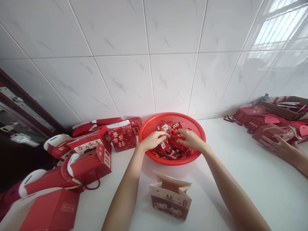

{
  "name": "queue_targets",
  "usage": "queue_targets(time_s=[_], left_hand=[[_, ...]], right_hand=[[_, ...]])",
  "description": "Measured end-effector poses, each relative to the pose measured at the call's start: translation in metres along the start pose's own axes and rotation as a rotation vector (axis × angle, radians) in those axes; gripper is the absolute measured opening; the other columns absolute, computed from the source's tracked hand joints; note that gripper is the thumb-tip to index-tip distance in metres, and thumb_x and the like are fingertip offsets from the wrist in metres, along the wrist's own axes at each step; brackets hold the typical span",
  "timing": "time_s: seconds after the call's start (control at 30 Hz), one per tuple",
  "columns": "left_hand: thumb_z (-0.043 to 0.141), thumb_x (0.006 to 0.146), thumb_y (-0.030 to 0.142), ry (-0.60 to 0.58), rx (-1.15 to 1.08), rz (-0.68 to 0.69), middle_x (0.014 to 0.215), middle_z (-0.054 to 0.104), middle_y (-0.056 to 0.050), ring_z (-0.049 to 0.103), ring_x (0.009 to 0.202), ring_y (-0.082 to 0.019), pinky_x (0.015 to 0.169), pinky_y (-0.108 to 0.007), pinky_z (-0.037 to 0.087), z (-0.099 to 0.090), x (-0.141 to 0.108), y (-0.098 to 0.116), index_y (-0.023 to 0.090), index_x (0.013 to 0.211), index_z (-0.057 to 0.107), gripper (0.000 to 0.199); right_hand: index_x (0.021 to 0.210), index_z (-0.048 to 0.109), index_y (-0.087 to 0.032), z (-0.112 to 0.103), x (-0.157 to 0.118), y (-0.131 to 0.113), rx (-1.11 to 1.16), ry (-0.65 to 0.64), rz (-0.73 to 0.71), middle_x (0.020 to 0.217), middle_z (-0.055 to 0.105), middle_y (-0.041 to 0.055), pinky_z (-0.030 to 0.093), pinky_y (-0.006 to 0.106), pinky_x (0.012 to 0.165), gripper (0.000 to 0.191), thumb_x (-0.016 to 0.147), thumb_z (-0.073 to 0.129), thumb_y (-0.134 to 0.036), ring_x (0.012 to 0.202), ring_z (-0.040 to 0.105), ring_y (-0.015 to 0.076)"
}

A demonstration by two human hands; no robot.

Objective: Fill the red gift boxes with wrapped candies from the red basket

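Note:
A red plastic colander [201, 128] stands against the wall, with many small red-wrapped candies [171, 156] lying in it. My left hand [154, 141] reaches in from the left, its thumb and fingers pinched on a red candy packet [166, 127] with a colourful printed label. From the right, my right hand [190, 139] curls its fingers round shiny red wrappers [177, 141] just beside it; how many is hidden. In front of the colander, between my forearms, an open paper gift box [169, 205] stands upright with a printed red and cream front.
Several red gift boxes [91, 165] crowd the left side, some with open flaps. More red boxes [255, 117] and an open carton [279, 107] stand at the right. There, another person's hand [281, 147] touches a box. White tiles [173, 80] rise behind the counter.

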State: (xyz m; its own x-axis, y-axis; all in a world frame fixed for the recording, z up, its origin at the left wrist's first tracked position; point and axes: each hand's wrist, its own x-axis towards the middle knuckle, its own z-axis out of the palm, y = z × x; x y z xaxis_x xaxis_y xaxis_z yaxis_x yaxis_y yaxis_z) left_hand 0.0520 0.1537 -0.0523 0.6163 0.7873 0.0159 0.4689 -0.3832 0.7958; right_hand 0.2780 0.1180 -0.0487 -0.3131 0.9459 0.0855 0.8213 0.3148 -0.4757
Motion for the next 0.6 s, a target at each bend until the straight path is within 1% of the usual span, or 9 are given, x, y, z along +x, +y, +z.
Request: queue_targets(time_s=[0.1, 0.2, 0.27, 0.33, 0.4, 0.47, 0.5, 0.53, 0.6], left_hand=[[0.052, 0.094, 0.038, 0.097, -0.154, 0.040, 0.122, 0.071, -0.009, 0.061, 0.121, -0.028, 0.107, -0.041, 0.043, -0.002, -0.002, 0.003, 0.020, 0.113, 0.074, 0.035], [0.057, 0.092, 0.040, 0.168, -0.245, 0.075, 0.124, 0.070, -0.008, 0.058, 0.125, -0.029, 0.111, -0.043, 0.040, -0.002, -0.003, 0.005, 0.020, 0.112, 0.073, 0.033], [0.057, 0.092, 0.042, 0.193, -0.276, 0.088, 0.123, 0.070, -0.008, 0.060, 0.121, -0.029, 0.110, -0.043, 0.041, -0.001, -0.003, 0.005, 0.020, 0.113, 0.072, 0.034], [0.057, 0.092, 0.044, 0.205, -0.313, 0.097, 0.123, 0.070, -0.008, 0.061, 0.118, -0.028, 0.109, -0.042, 0.041, 0.001, -0.001, 0.006, 0.019, 0.115, 0.071, 0.037], [0.058, 0.092, 0.045, 0.214, -0.332, 0.109, 0.124, 0.069, -0.008, 0.059, 0.122, -0.027, 0.111, -0.041, 0.040, 0.003, 0.000, 0.007, 0.019, 0.115, 0.070, 0.038], [0.058, 0.092, 0.045, 0.224, -0.348, 0.097, 0.130, 0.066, -0.007, 0.056, 0.126, -0.026, 0.112, -0.038, 0.040, 0.005, 0.000, 0.009, 0.020, 0.116, 0.070, 0.037], [0.057, 0.093, 0.046, 0.226, -0.373, 0.064, 0.132, 0.065, -0.007, 0.059, 0.123, -0.025, 0.108, -0.036, 0.043, 0.005, -0.001, 0.010, 0.021, 0.118, 0.069, 0.037], [0.056, 0.094, 0.047, 0.227, -0.408, 0.016, 0.131, 0.065, -0.006, 0.064, 0.115, -0.024, 0.101, -0.035, 0.048, 0.005, -0.001, 0.011, 0.021, 0.120, 0.067, 0.039], [0.054, 0.095, 0.053, 0.221, -0.492, -0.109, 0.118, 0.071, -0.007, 0.070, 0.087, -0.019, 0.081, -0.031, 0.055, 0.005, -0.002, 0.013, 0.020, 0.121, 0.065, 0.043]], right_hand=[[0.112, 0.069, -0.023, 0.002, 0.000, -0.007, 0.177, 0.012, -0.088, 0.111, 0.074, 0.0057, 0.051, 0.034, 0.088, 0.025, 0.088, 0.065, -0.028, 0.104, 0.068, 0.0230], [0.093, 0.070, -0.020, 0.007, 0.000, -0.015, 0.429, -0.027, -0.112, 0.094, 0.075, 0.0047, 0.052, 0.033, 0.078, 0.019, 0.085, 0.069, -0.037, 0.088, 0.069, 0.0216], [0.077, 0.064, -0.019, 0.010, -0.001, -0.020, 0.513, -0.057, -0.096, 0.076, 0.070, 0.0015, 0.049, 0.031, 0.067, 0.026, 0.084, 0.069, -0.044, 0.071, 0.064, 0.0183], [0.064, 0.054, -0.020, 0.011, -0.001, -0.023, 0.563, -0.051, -0.092, 0.061, 0.058, -0.0026, 0.043, 0.029, 0.060, 0.037, 0.084, 0.067, -0.049, 0.060, 0.055, 0.0144], [0.061, 0.050, -0.020, 0.010, -0.002, -0.024, 0.649, -0.016, -0.100, 0.058, 0.052, -0.0037, 0.042, 0.028, 0.059, 0.041, 0.083, 0.066, -0.050, 0.058, 0.052, 0.0134], [0.062, 0.052, -0.019, 0.009, -0.002, -0.023, 0.750, 0.040, -0.105, 0.060, 0.054, -0.0029, 0.043, 0.029, 0.060, 0.039, 0.082, 0.066, -0.050, 0.061, 0.054, 0.0141], [0.063, 0.053, -0.019, 0.009, -0.002, -0.023, 0.786, 0.069, -0.104, 0.060, 0.054, -0.0027, 0.043, 0.029, 0.060, 0.037, 0.082, 0.067, -0.049, 0.061, 0.054, 0.0144], [0.064, 0.053, -0.019, 0.008, -0.002, -0.023, 0.808, 0.100, -0.102, 0.061, 0.054, -0.0028, 0.042, 0.028, 0.059, 0.036, 0.081, 0.066, -0.048, 0.061, 0.054, 0.0144], [0.063, 0.052, -0.020, 0.009, -0.002, -0.023, 0.816, 0.148, -0.101, 0.060, 0.051, -0.0032, 0.041, 0.028, 0.057, 0.036, 0.081, 0.065, -0.048, 0.060, 0.052, 0.0139]])
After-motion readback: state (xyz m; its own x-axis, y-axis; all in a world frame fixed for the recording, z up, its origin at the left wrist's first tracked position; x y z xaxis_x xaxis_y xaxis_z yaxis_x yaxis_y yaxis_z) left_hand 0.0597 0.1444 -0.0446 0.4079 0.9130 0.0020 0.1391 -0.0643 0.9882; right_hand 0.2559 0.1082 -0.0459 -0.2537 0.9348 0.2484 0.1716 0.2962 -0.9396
